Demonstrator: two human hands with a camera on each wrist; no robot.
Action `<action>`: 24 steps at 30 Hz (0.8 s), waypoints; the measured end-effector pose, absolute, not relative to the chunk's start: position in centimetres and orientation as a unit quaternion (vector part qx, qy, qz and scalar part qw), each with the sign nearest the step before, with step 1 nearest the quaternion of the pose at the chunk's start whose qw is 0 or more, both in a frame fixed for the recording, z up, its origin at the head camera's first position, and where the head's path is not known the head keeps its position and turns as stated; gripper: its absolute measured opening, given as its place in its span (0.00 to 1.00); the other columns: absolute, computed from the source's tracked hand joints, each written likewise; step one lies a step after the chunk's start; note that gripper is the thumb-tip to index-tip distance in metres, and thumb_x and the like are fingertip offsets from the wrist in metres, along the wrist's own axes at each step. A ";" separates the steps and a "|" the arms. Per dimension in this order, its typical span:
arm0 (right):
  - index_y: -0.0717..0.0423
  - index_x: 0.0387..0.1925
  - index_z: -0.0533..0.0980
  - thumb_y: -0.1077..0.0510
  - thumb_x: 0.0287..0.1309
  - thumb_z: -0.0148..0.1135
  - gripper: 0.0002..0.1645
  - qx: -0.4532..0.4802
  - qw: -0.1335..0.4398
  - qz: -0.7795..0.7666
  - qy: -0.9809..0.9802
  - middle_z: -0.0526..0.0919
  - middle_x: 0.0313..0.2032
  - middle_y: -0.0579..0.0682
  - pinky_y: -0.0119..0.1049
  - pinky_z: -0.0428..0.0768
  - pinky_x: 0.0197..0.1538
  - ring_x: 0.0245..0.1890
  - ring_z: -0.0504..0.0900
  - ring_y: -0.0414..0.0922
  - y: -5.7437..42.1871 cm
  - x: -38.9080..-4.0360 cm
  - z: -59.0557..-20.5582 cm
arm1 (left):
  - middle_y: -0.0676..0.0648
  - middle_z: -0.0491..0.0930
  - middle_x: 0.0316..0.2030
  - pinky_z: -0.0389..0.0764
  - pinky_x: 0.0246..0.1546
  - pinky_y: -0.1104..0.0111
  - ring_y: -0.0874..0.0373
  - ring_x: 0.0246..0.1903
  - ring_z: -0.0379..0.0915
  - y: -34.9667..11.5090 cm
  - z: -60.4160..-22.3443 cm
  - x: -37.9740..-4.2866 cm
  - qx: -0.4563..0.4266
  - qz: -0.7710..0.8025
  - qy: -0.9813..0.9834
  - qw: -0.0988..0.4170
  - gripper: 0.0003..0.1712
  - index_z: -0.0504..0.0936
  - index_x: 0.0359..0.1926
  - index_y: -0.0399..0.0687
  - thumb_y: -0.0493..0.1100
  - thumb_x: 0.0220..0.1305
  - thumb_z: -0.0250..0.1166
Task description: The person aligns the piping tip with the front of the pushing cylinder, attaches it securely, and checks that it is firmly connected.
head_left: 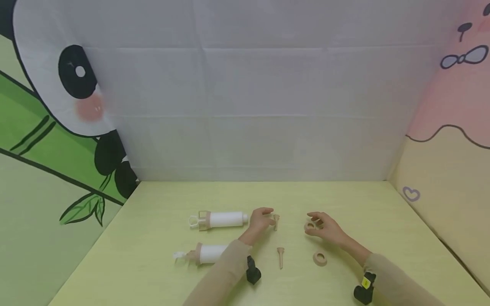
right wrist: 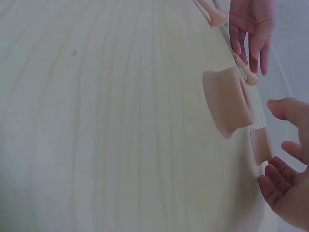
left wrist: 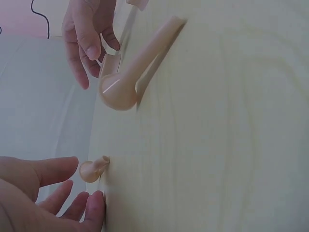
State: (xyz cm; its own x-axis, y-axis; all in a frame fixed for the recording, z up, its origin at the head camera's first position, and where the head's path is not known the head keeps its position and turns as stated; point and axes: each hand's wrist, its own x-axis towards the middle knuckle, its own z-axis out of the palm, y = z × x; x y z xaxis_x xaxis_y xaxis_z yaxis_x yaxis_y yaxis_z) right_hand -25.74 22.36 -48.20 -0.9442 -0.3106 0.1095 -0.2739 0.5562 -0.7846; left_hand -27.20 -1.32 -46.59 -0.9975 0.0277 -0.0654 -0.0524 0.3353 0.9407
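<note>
My left hand (head_left: 261, 220) is beside the far beige funnel-shaped nozzle (head_left: 276, 222), thumb and fingers spread about it. In the left wrist view a gap shows between the thumb and the fingers (left wrist: 94, 210) near that nozzle (left wrist: 89, 171). A second nozzle (head_left: 280, 256) lies closer to me. The right hand (head_left: 325, 227) reaches over the far beige ring (head_left: 310, 226). Its fingertips are right at the ring (right wrist: 261, 146) in the right wrist view, while the thumb stands apart. Another beige ring (head_left: 320, 258) rests nearer me.
Two syringe-like white tubes with beige collars lie at left, the far tube (head_left: 226, 219) in full view and the near tube (head_left: 212, 253) partly behind my left sleeve. A white wall (head_left: 260, 144) bounds the back of the yellow table (head_left: 153, 221); painted panels flank it.
</note>
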 end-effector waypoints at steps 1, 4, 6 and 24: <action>0.65 0.56 0.67 0.53 0.48 0.67 0.36 -0.165 0.020 -0.441 0.882 0.73 0.47 0.60 0.40 0.74 0.41 0.44 0.71 0.52 22.4 -25.8 -48.3 | 0.36 0.74 0.50 0.74 0.49 0.57 0.40 0.52 0.67 -1.2 -46.5 -27.3 -0.004 0.571 0.820 0.039 0.25 0.76 0.49 0.32 0.25 0.45 0.63; 0.65 0.56 0.67 0.53 0.48 0.67 0.35 -0.164 0.022 -0.441 0.882 0.73 0.47 0.60 0.41 0.74 0.41 0.44 0.71 0.52 22.4 -25.9 -48.4 | 0.38 0.75 0.49 0.73 0.50 0.58 0.43 0.51 0.69 -1.0 -46.6 -27.4 0.009 0.550 0.834 0.044 0.24 0.77 0.48 0.33 0.26 0.45 0.64; 0.65 0.56 0.67 0.53 0.49 0.67 0.35 -0.166 0.022 -0.440 0.882 0.73 0.47 0.59 0.41 0.74 0.41 0.44 0.71 0.51 22.4 -26.0 -48.6 | 0.39 0.76 0.47 0.75 0.47 0.60 0.45 0.48 0.70 -0.8 -46.7 -27.4 0.007 0.540 0.841 0.044 0.23 0.78 0.47 0.35 0.27 0.45 0.65; 0.66 0.53 0.70 0.56 0.51 0.65 0.29 -0.174 0.003 -0.427 0.887 0.75 0.43 0.58 0.40 0.74 0.41 0.41 0.73 0.49 22.4 -25.9 -49.2 | 0.46 0.80 0.29 0.77 0.35 0.66 0.53 0.33 0.74 -0.2 -47.1 -26.6 0.001 0.461 0.887 -0.032 0.10 0.83 0.31 0.38 0.28 0.43 0.66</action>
